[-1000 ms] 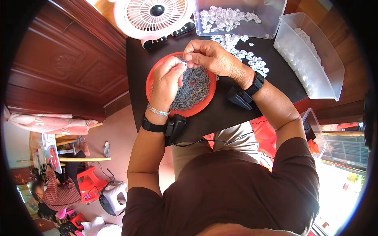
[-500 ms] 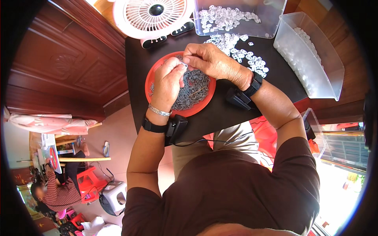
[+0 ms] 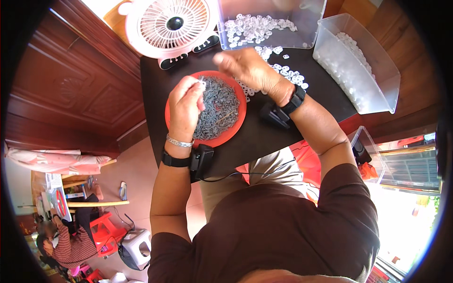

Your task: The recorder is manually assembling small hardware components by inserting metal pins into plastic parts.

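Observation:
A round red tray on the black table holds a heap of small grey metal parts. My left hand hovers over the tray's left side, its fingertips pinched on a tiny pale piece. My right hand is blurred, raised above the tray's upper right edge, next to a scatter of small white plastic rings. What its fingers hold cannot be made out. Both wrists carry black strapped devices.
A pink table fan stands at the table's back left. A clear bin with white rings sits behind, another clear bin at the right. A wooden door is left of the table. Another person sits far lower left.
My right hand has lifted away from my left hand and moved right and back toward the white rings. My left hand stays over the tray, still pinching.

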